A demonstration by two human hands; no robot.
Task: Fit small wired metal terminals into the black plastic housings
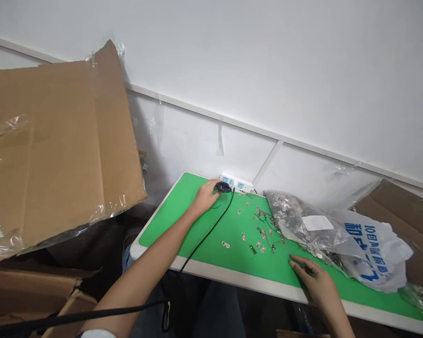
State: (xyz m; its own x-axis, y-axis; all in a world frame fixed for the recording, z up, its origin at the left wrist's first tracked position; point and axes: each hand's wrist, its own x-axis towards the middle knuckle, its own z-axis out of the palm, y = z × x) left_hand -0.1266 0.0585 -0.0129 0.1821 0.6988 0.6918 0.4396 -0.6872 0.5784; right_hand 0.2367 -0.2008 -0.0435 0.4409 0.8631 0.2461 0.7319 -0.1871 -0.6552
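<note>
My left hand (206, 196) is at the far end of the green mat (211, 239), its fingers around a black plug (223, 187) on a black cable (211, 227). The plug sits right by a white power strip (234, 184) with blue sockets. Small metal parts with wire leads (259, 234) lie scattered mid-mat. My right hand (315, 281) rests on the mat's near edge, fingers slightly curled and apart, next to a clear plastic bag of metal parts (296, 220). That bag lies against a white-and-blue printed bag (373, 249).
A large plastic-wrapped cardboard sheet (59, 145) leans at the left, above open cardboard boxes (31, 295). More cardboard (402, 211) stands at the right. The white table edge (239, 281) runs in front of my lap, and a white wall rises behind the table.
</note>
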